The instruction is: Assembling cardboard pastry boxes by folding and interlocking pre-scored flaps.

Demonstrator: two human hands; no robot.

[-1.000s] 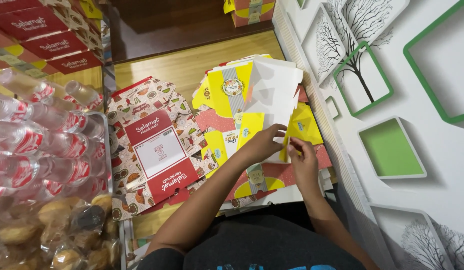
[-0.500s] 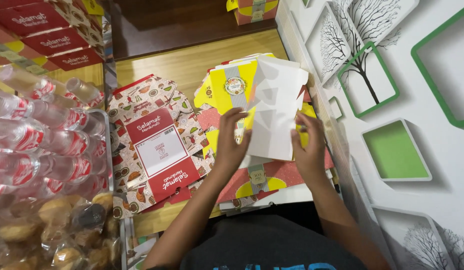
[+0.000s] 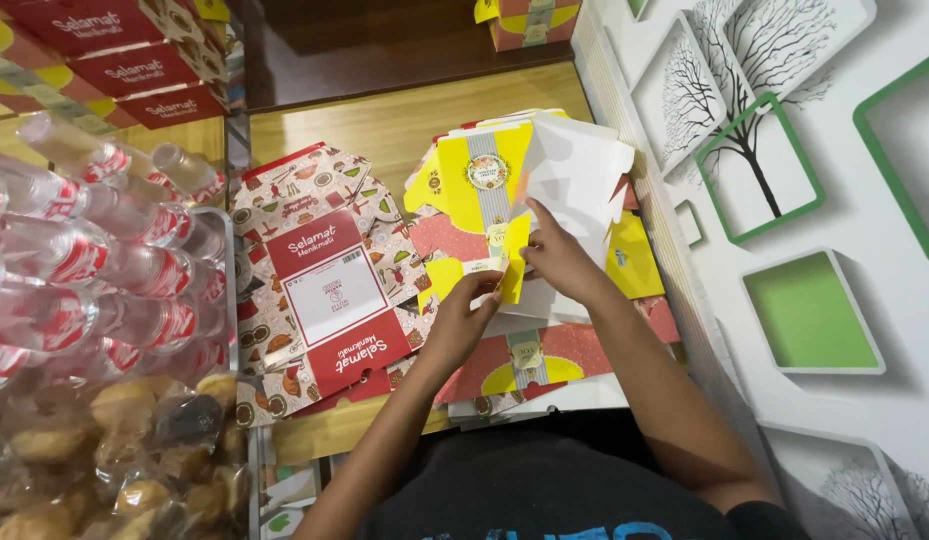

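Gripping one flat box blank (image 3: 574,185) by its yellow flap, both hands, left (image 3: 462,318) and right (image 3: 562,262), lift it off the stack (image 3: 544,350) beside the red box sheets (image 3: 324,285), seemingly to fold it

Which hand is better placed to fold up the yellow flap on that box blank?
Probably the left hand: its fingers already pinch the lower edge of the yellow flap. The right hand lies over the white inner side of the carton blank, pinning it, so it suits bracing.
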